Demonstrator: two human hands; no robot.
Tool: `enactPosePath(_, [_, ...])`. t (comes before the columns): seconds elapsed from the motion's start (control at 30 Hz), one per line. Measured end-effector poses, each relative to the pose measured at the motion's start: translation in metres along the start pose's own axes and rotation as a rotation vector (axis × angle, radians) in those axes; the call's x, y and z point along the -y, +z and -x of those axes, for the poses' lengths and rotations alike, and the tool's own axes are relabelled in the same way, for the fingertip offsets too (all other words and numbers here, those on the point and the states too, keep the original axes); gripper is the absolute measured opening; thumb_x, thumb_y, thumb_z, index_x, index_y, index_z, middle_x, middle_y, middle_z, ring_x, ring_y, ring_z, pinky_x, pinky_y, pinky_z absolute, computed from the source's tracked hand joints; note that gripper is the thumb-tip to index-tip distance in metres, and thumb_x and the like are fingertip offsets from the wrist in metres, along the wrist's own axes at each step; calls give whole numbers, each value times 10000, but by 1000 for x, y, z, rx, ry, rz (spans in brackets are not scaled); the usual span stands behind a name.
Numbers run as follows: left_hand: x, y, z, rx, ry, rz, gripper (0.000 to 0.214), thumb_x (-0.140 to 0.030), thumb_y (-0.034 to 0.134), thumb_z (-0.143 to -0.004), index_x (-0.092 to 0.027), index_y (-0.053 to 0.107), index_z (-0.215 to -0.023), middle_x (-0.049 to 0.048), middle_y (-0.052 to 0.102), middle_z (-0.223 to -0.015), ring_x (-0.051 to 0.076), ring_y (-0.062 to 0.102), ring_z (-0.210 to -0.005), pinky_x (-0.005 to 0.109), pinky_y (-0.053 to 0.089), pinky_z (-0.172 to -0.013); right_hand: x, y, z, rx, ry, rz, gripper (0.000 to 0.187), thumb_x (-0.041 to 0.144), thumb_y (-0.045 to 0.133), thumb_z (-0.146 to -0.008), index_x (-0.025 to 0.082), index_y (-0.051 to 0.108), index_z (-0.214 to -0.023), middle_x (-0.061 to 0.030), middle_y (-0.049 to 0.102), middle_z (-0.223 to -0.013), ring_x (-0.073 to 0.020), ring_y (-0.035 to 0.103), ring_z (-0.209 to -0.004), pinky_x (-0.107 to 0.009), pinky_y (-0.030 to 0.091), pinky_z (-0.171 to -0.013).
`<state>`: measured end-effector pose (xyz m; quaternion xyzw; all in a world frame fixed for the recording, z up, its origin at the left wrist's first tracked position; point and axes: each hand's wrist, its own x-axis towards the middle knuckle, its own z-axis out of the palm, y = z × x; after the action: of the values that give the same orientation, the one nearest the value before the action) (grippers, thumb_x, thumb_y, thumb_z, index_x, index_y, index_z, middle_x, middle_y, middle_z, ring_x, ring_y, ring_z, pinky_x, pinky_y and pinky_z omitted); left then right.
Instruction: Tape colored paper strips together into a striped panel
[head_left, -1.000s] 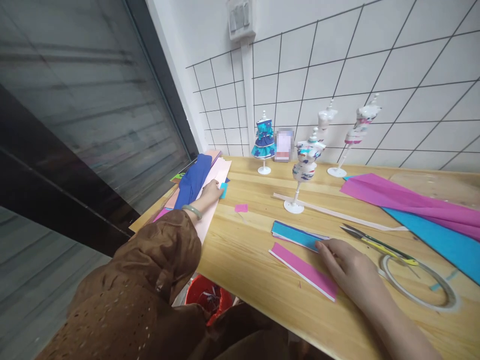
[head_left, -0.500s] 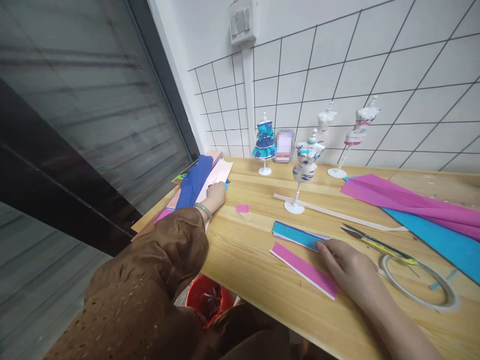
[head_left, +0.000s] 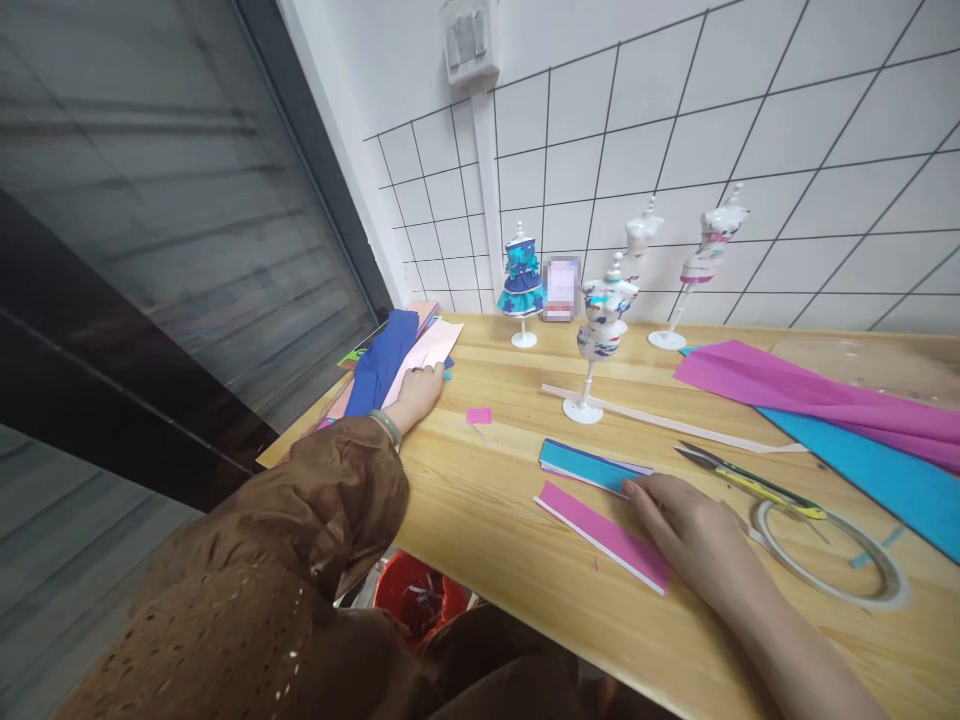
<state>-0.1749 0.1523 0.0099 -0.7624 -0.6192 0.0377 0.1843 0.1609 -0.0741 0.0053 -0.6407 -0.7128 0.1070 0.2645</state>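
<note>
My left hand (head_left: 420, 391) reaches over to a pile of coloured paper, its fingers bent together at the edge of a pale pink sheet (head_left: 433, 346). What lies under those fingertips is hidden. A dark blue folded piece (head_left: 381, 362) lies on the same pile. On the table, my right hand (head_left: 679, 517) pinches the near end of a small stack of blue strips (head_left: 585, 463) between thumb and fingers. In front of that stack lies a pink strip (head_left: 600, 535) with a white edge, its right end beside my right hand.
Scissors (head_left: 750, 480) and a roll of tape (head_left: 832, 560) lie right. Pink paper (head_left: 817, 395) overlaps a blue sheet (head_left: 862, 470). White mini dress forms (head_left: 606, 310) and one in a blue dress (head_left: 520, 275) stand behind. Below the edge is a red bin (head_left: 420, 600).
My left hand has shifted slightly across the pale pink sheet, its fingers less tightly bunched. The right hand stays on the blue strips. The whole view has moved a little.
</note>
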Motion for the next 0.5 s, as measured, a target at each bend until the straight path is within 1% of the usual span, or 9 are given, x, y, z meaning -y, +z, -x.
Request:
enactPosePath(0.1, [5, -1, 2, 8, 30, -20, 343, -330, 515, -878, -138, 516, -1162, 95, 554, -1139, 195, 570, -979, 403, 494, -826, 0, 1, 0, 14, 4, 0, 344, 402, 355, -913, 227, 585, -726, -35, 647, -727, -190, 593, -682, -294, 422, -618])
enactPosePath(0.2, [8, -4, 3, 17, 69, -31, 279, -236, 412, -922, -127, 509, -1160, 120, 595, -1044, 209, 592, -949, 393, 466, -837, -1, 1, 0, 13, -4, -2, 354, 404, 347, -917, 223, 591, -734, -40, 648, -737, -189, 595, -680, -297, 423, -625])
enactPosePath(0.27, [9, -8, 3, 20, 108, -34, 284, -190, 341, -933, -144, 512, -1156, 137, 602, -1023, 229, 598, -953, 397, 439, -848, -2, 2, 0, 17, -5, 0, 362, 409, 346, -916, 223, 588, -722, -43, 651, -739, -193, 598, -678, -300, 423, -623])
enactPosePath(0.37, [10, -12, 4, 27, 161, -40, 284, -204, 336, -930, -169, 556, -1106, 148, 581, -1076, 261, 584, -994, 427, 416, -859, -2, 2, 0, 36, 4, -7, 370, 420, 343, -915, 223, 601, -737, -44, 653, -748, -194, 601, -696, -300, 428, -631])
enactPosePath(0.5, [9, -12, 5, 54, 167, -48, 261, -159, 374, -911, -118, 608, -1020, 176, 575, -1079, 273, 562, -1040, 453, 402, -890, -3, 3, 0, 55, 16, -16, 361, 417, 337, -920, 221, 623, -820, -46, 662, -791, -195, 605, -733, -308, 435, -662])
